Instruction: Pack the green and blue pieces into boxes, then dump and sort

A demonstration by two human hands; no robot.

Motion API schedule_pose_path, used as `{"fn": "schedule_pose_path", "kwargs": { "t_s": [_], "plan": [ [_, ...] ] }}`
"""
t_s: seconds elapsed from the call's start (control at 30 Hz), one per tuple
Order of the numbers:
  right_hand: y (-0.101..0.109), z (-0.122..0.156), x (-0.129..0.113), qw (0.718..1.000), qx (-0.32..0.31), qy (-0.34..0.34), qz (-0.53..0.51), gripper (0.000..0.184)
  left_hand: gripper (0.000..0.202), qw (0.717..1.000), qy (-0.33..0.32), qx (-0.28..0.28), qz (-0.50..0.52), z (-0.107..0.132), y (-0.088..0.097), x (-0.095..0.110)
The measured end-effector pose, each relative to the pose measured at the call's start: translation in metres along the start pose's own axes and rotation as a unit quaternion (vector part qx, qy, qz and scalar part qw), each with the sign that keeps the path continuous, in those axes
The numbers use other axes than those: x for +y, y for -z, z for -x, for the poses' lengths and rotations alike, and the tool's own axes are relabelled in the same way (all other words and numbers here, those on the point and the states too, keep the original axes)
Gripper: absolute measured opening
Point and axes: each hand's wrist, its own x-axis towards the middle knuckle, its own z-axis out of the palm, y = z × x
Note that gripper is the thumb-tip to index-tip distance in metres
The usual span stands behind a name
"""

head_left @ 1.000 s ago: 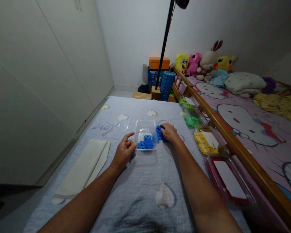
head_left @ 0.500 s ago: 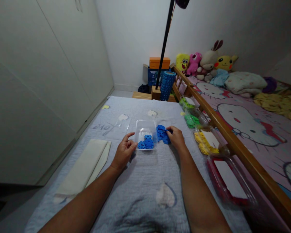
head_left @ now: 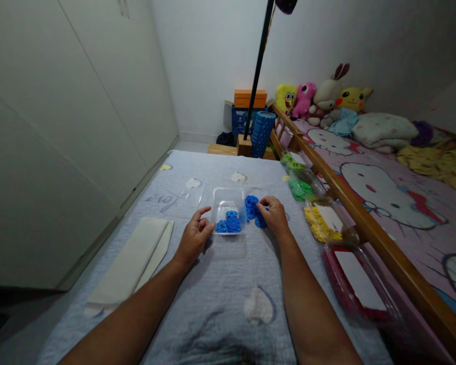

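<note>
On grey blanket [head_left: 228,289], just right of clear tub [head_left: 228,194], my right hand [head_left: 275,217] is pinching flat, notched blue discs [head_left: 251,205] in loose pile; left hand [head_left: 194,237], loosely open, is touching tub's left edge.

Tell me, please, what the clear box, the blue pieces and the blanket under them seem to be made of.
The clear box looks like thin glossy plastic: the blanket shows through its walls. The blue pieces are likely moulded plastic: uniform matte colour, notched round outlines. The blanket is soft matte fabric, seemingly quilted, with stitched ridges.
</note>
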Motion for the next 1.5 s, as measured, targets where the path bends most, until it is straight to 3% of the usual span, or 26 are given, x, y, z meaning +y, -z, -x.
{"fn": "schedule_pose_path", "kwargs": {
  "t_s": [0.17, 0.4, 0.6, 0.73, 0.93, 1.07, 1.17, 1.37, 1.5],
  "plan": [
    [-0.001, 0.0, -0.004, 0.998, 0.043, 0.007, -0.046, 0.018, 0.058, 1.0, -0.002, 0.001, -0.004, 0.0, -0.001, 0.0],
    [-0.005, -0.002, -0.021, 0.978, 0.039, -0.09, -0.186, 0.024, 0.057, 1.0, 0.0, 0.0, 0.002, 0.0, 0.0, -0.002],
    [-0.016, 0.003, -0.055, 0.996, -0.024, 0.005, -0.09, 0.016, 0.057, 1.0, 0.003, -0.001, 0.004, -0.001, 0.0, -0.002],
    [-0.026, 0.009, -0.066, 0.998, -0.06, 0.007, -0.028, 0.01, 0.058, 1.0, 0.004, 0.002, 0.008, -0.001, 0.0, -0.002],
    [-0.013, 0.0, -0.038, 1.0, 0.022, -0.019, 0.011, 0.019, 0.058, 1.0, 0.01, 0.008, 0.012, 0.0, -0.001, 0.001],
    [0.001, -0.002, -0.004, 0.99, 0.048, -0.105, 0.086, 0.024, 0.058, 1.0, 0.011, 0.009, 0.012, 0.001, -0.002, 0.004],
    [-0.001, 0.003, 0.014, 0.976, 0.041, -0.167, 0.133, 0.025, 0.058, 1.0, 0.01, 0.008, 0.013, 0.001, -0.002, 0.004],
    [-0.013, 0.008, 0.023, 0.975, 0.045, -0.161, 0.148, 0.025, 0.058, 1.0, 0.009, 0.007, 0.016, 0.0, -0.001, 0.003],
    [-0.011, 0.006, 0.021, 0.975, 0.036, -0.167, 0.141, 0.028, 0.058, 1.0, 0.009, 0.009, 0.016, 0.0, -0.002, 0.002]
  ]
}}
